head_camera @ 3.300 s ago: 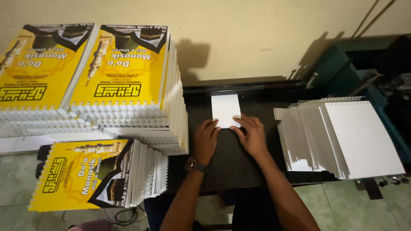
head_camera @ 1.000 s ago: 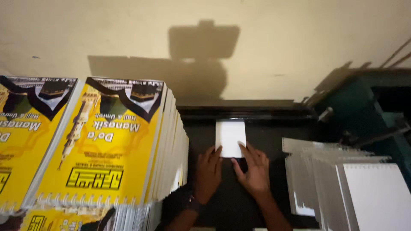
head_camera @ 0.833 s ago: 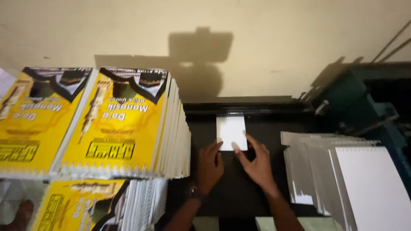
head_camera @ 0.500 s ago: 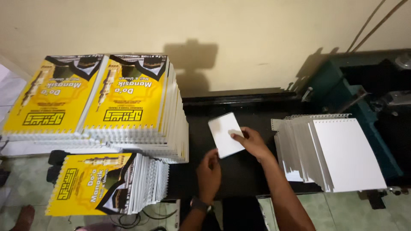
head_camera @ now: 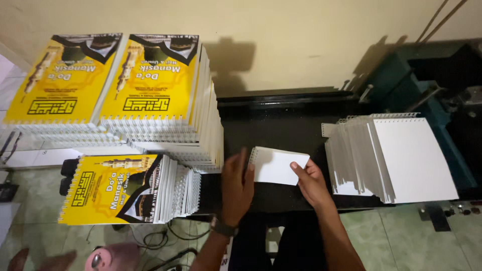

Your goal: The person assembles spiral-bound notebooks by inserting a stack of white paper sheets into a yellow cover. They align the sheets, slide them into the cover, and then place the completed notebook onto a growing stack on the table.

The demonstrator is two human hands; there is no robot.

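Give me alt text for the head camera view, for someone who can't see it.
Seen from above, a person's right hand holds a small white booklet over a black work surface, with the left hand at its spiral edge. Tall stacks of yellow-covered spiral booklets stand on the left, and a fanned stack of white spiral booklets on the right.

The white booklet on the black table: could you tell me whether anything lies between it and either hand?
Nothing visible does. The right hand grips the white booklet at its right edge, and the left hand touches its left, wire-bound edge. The black table around it is bare; the white stack sits apart to the right.
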